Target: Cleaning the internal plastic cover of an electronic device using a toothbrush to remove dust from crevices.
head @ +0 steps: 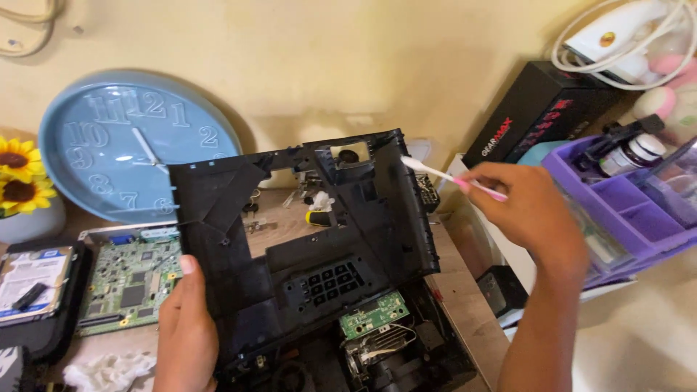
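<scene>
The big black plastic cover (305, 225), tilted up over the opened device (377, 348) on the worktop (465, 290), is in the cleaning step: the left hand (185, 334) has its grip clenched on the cover's lower left edge, thumb on the inner face. The right hand (530, 210) pinches a pink-and-white toothbrush (450, 176), its bristles touching the cover's upper right edge. The next move likely calls for short, light strokes along that rim, with the left hand holding the panel steady clear of the small green circuit board (374, 314).
</scene>
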